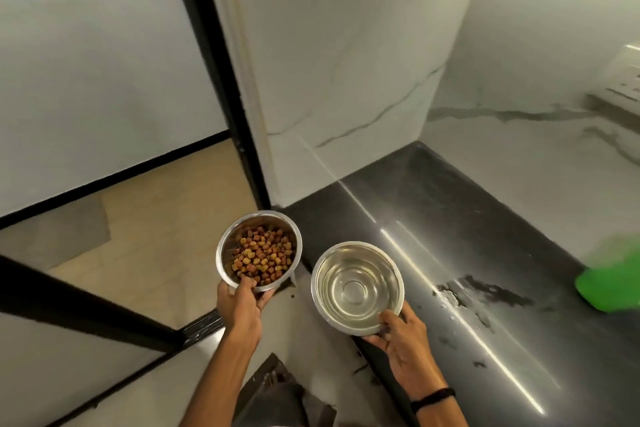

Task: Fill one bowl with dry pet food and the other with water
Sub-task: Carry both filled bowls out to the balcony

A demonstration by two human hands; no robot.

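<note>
Corner of a dark polished tabletop (450, 218) set against white marble-veined walls (346, 62), with a beige tiled floor (156, 236) beyond a black frame at left. Wet patches (485, 291) mark the tabletop near a blurred green object (609, 281) at the right edge. The hands are apart, each clamped on one steel bowl by its near rim, thumb over the lip and fingers beneath. The left hand (242, 305) carries the food bowl (228, 236), part-filled with brown dry pet food (265, 253), out past the tabletop's left end, above the floor. The right hand (401, 340), a dark band (433, 395) on its wrist, holds the water bowl (391, 274) above the tabletop's near edge; it appears to contain clear water (353, 288), though the level is hard to read. Both fills look done — the step in hand is carrying. The next move calls for level transport and a gentle set-down, the water bowl especially.
</note>
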